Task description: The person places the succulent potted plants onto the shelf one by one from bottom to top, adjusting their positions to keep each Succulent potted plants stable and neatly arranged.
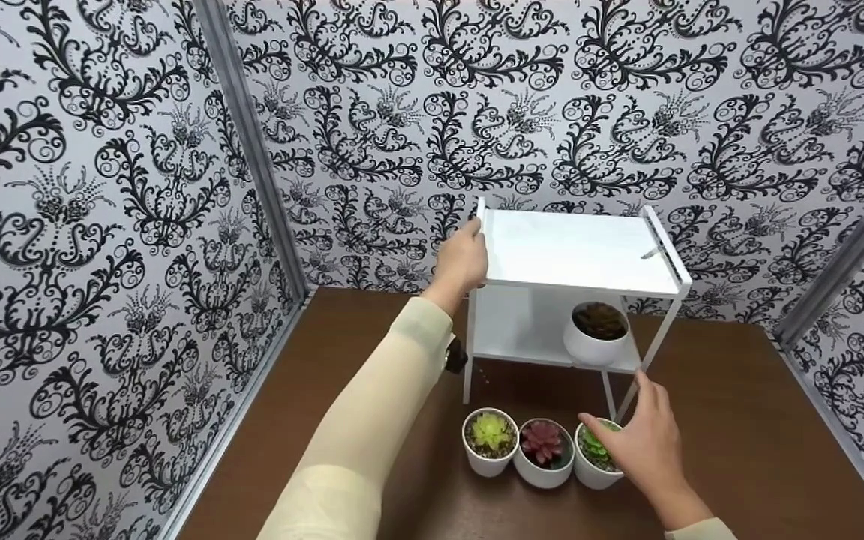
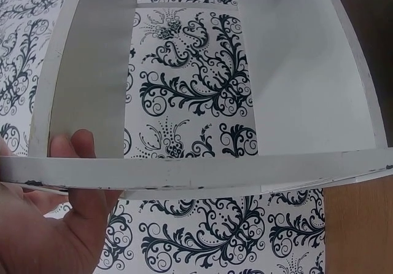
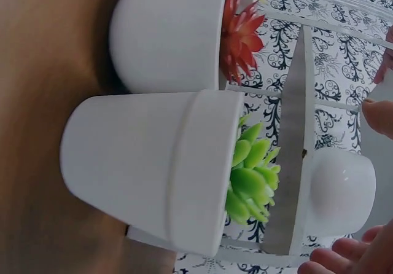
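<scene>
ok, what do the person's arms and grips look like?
Left sleeve: pale cream, plain, long, with a small black object against it. Right sleeve: similar cream, only its end in view. Left grip and right grip: bare, no gloves.

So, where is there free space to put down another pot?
The white two-tier rack's top board looks bare midway between its side rails. Its lower board has room left of the round white pot with a brown plant. The brown tabletop is open right of the right hand. Crowded: the row of three white potted succulents.
</scene>
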Tool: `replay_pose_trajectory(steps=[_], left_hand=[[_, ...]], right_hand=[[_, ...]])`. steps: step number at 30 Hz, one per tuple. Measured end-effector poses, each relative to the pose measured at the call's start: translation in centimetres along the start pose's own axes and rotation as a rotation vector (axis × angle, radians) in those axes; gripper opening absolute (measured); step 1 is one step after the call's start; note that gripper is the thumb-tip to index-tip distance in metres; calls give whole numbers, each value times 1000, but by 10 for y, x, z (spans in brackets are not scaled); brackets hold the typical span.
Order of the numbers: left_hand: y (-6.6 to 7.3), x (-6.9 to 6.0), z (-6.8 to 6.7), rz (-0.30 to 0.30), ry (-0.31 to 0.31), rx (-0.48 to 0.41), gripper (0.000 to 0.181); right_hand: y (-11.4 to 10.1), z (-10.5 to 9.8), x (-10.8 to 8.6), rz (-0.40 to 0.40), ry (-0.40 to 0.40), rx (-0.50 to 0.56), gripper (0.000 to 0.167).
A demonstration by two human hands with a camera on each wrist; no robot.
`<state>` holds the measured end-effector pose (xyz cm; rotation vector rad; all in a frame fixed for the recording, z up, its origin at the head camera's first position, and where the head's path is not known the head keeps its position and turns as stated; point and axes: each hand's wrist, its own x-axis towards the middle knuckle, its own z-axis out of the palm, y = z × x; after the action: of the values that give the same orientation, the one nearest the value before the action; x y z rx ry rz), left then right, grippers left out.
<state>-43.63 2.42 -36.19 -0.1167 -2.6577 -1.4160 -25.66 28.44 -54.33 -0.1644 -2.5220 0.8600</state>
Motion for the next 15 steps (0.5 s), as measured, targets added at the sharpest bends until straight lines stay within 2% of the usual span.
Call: replay_pose_trajectory(steps=[4, 11, 15], left_hand=[[0, -1, 0, 6, -1, -1, 51], [-1, 1, 0, 2, -3, -21, 51], [-3, 2, 0, -2, -1, -26, 51]], right_hand=[[7, 0, -6, -15, -1, 6, 114], [20, 0, -18, -45, 49, 45, 109], [26, -1, -25, -56, 44, 57, 108]])
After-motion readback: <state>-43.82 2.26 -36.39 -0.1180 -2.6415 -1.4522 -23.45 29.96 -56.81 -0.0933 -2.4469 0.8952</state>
